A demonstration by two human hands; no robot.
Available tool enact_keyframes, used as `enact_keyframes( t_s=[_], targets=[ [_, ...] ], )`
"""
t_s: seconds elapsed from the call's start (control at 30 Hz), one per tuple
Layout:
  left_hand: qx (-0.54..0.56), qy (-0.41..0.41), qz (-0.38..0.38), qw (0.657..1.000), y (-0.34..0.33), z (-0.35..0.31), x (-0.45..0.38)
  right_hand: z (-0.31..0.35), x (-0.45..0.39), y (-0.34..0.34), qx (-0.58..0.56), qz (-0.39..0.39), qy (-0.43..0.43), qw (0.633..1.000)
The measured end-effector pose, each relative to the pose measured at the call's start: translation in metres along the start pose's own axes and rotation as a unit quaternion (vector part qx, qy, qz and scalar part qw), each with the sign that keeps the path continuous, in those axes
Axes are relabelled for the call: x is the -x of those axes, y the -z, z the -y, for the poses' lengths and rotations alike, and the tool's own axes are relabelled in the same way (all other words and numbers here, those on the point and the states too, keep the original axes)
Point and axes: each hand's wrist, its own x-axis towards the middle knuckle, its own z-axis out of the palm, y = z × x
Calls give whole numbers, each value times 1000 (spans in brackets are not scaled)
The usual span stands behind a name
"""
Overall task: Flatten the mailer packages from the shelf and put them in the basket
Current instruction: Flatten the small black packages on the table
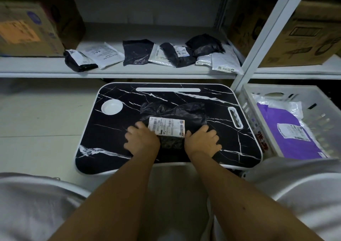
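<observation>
Left hand [141, 139] lies flat, fingers spread, pressing the near-left part of the black mailer [173, 117]; the mailer sits mid-counter [110, 139], toward the near edge. Right hand [202, 142] presses its near-right part likewise, fingers extended, gripping nothing. Far portion remains puffed. Risk: trapped air shifts away from the palms instead of escaping, or the slick film slides on the counter. Basket [247, 100] stands just beyond the counter's right edge; a half-flattened mailer would bulk up there.

Marble-print lap desk [114, 148], seemingly cardboard boxes [27, 30]
</observation>
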Motion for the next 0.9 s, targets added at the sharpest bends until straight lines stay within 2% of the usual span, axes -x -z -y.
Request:
enact_keyframes(
  t_s=[0.1,0.2,0.33,0.4,0.47,0.53,0.6,0.73,0.8,0.9],
  targets=[
    [72,112,23,991,9,7,1,-4,-3,6,-36,6,-59,998],
    [106,115,56,986,14,13,-2,-13,-4,11,-59,27,-53,996],
    [99,34,84,991,17,16,-3,-12,1,14,-64,60,67,994],
    [41,3,68,997,19,16,0,-7,4,12,-14,64,113,992],
    [-46,-31,31,998,20,15,1,0,9,8,56,33,132,989],
    [-100,-97,-9,990,17,11,-3,9,10,5,88,-9,172,981],
    [-111,-181,-34,977,13,3,-11,19,5,5,73,-41,237,968],
    [-166,-292,-29,941,12,-20,-33,40,-18,8,99,-19,355,930],
    [-209,-323,-9,923,12,-29,-43,44,-31,5,120,4,351,929],
    [-235,-334,29,913,4,-35,-59,42,-52,-2,128,92,279,947]
  ],
)
